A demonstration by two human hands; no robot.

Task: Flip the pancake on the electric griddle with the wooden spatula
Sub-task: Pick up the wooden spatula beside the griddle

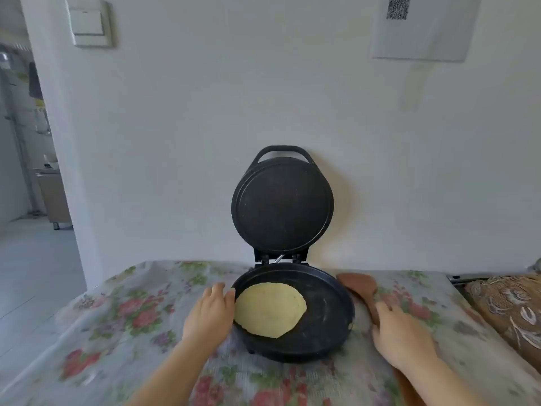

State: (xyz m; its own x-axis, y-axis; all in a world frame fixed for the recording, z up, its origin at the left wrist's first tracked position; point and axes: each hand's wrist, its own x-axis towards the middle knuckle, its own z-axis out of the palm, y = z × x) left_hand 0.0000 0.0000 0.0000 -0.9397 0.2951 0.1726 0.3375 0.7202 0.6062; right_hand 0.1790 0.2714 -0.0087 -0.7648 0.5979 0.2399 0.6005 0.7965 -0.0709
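Your left hand (pixel 211 313) is resting open-fingered against the electric griddle's (pixel 325 326) left rim, beside the pancake (pixel 269 309) lying left of centre. Your right hand (pixel 402 336) is covering the wooden spatula's (pixel 361 287) handle on the floral tablecloth (pixel 123 315); whether those fingers are gripping, you cannot tell.

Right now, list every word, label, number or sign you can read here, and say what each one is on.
No readable text anywhere in this view.
QR code on the white sheet taped to the wall: a machine code, blurred, no legible characters.
Wall switch: a faint mark near its top edge, too small to read.
Electric griddle, its open lid and the wooden spatula: no visible brand or label.
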